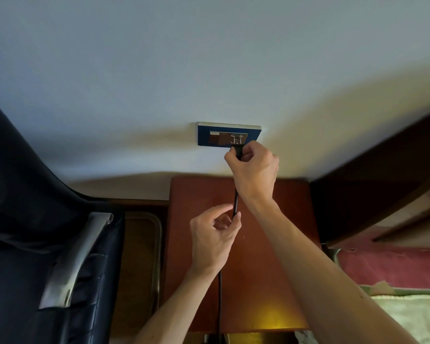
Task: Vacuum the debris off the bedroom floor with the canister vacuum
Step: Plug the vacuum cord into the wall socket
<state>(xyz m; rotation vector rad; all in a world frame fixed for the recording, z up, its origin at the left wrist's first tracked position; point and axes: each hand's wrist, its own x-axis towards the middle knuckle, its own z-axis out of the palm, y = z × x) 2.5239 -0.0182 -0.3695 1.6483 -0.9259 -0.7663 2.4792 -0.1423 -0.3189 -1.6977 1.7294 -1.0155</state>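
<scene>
Right hand (252, 167) pinches the stiff black plug (238, 153) at the far wall socket (205, 135), left hand (215, 234) pinching the light, floppy cord (235, 202) nearer, over the nightstand (258, 269), so best grip the rigid plug body, not the cord, I'd say.

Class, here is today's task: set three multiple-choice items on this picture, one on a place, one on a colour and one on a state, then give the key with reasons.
1. Where is the wall socket?
A. above the red-brown bedside table
B. on the floor
C. on the ceiling

2. What colour is the socket's frame?
A. white
B. blue
C. green

3. What is the right hand doing?
A. hanging idle
B. pressing flat on the wall
C. holding the black plug at the socket

Key:
1 A, it sits on the wall just over the tabletop.
2 B, the frame is blue.
3 C, its fingers curl round the plug, while the left hand pinches the cord.
</scene>
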